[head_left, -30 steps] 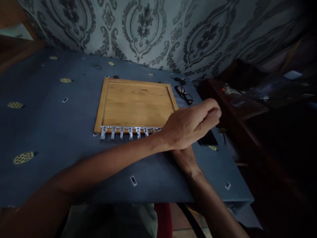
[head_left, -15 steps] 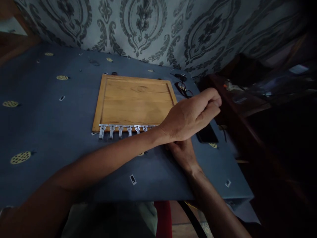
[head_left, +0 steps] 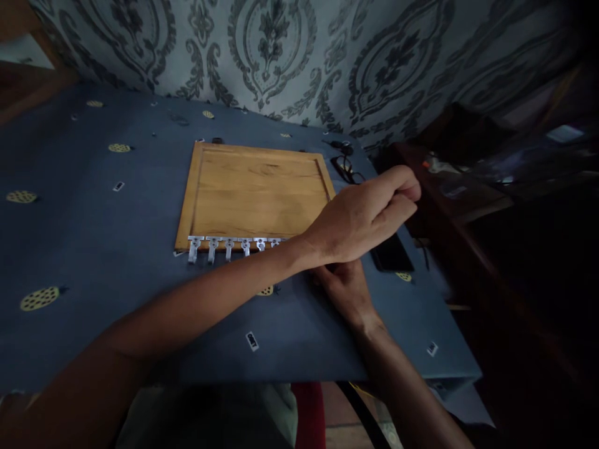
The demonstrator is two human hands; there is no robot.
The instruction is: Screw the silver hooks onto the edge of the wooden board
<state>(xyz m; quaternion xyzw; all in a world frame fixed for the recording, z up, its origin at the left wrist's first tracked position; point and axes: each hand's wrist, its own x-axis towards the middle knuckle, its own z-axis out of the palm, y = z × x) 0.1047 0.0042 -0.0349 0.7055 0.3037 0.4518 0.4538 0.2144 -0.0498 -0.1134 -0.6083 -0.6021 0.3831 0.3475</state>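
Note:
A framed wooden board [head_left: 257, 193] lies flat, with a row of several small silver metal clips [head_left: 213, 248] along its near edge. My left hand [head_left: 365, 215] reaches across over the board's near right corner. Its fingers are curled closed, and whatever they may hold is hidden from me. Under it, by the same corner, is my right hand [head_left: 349, 290], partly covered by the left. The thumb of the right hand points toward the board, but its fingers are out of sight. The clips at the right end of the row are hidden behind my left forearm.
To the right lie a black phone [head_left: 393, 253], glasses [head_left: 347, 169] and a small dark object [head_left: 345, 148]. A blue patterned cloth [head_left: 93, 249] covers the table. A patterned curtain [head_left: 271, 56] hangs behind, and dark furniture [head_left: 449, 206] stands at the right.
The view has shifted very slightly. Both hands keep nearly the same pose at the board's near right corner, and the board and clips stay in place.

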